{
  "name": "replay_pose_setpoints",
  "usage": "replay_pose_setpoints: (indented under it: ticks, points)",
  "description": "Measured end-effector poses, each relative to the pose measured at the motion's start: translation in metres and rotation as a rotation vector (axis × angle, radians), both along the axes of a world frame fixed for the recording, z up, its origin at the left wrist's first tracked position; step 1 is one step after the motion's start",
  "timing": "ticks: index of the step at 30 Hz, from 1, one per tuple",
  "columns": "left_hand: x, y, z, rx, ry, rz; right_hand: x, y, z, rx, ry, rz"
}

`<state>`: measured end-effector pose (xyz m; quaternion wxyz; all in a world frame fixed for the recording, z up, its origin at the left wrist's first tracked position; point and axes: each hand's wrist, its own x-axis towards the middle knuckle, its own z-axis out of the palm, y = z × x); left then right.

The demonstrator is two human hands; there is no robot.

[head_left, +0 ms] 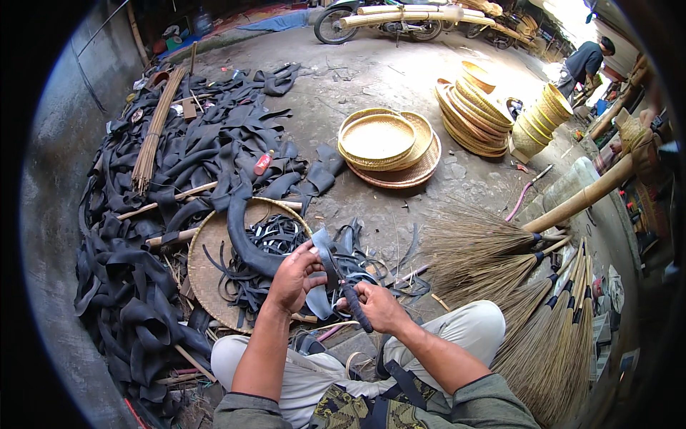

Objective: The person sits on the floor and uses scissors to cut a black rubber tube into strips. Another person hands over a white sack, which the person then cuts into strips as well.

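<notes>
My left hand pinches a flat strip of black rubber inner tube and holds it up over my knees. My right hand grips a pair of scissors by the dark wrapped handle, with the blades reaching up into the strip. Just beyond my hands lies a round woven tray holding cut thin rubber strips and a thick curved tube piece.
A big heap of black inner tubes and a bundle of sticks fill the left. Woven trays and stacked baskets lie ahead. Straw brooms lie at my right. A motorbike stands far off; a person bends at the far right.
</notes>
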<state>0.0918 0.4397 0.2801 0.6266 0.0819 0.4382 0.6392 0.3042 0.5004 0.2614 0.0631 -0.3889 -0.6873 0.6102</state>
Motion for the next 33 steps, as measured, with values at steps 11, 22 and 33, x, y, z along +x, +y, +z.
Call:
replay_pose_setpoints:
  ticks: [11, 22, 33]
  points:
    - [0.019, 0.002, -0.006, 0.006, 0.378, -0.115, 0.0, 0.001, 0.001, 0.055, 0.002, -0.032]
    - [0.016, 0.001, -0.008, -0.058, 0.382, -0.086, -0.002, -0.003, 0.014, 0.127, -0.078, -0.023]
    - [0.012, 0.002, -0.004, -0.002, 0.321, -0.007, -0.001, -0.002, 0.019, 0.15, -0.134, 0.018]
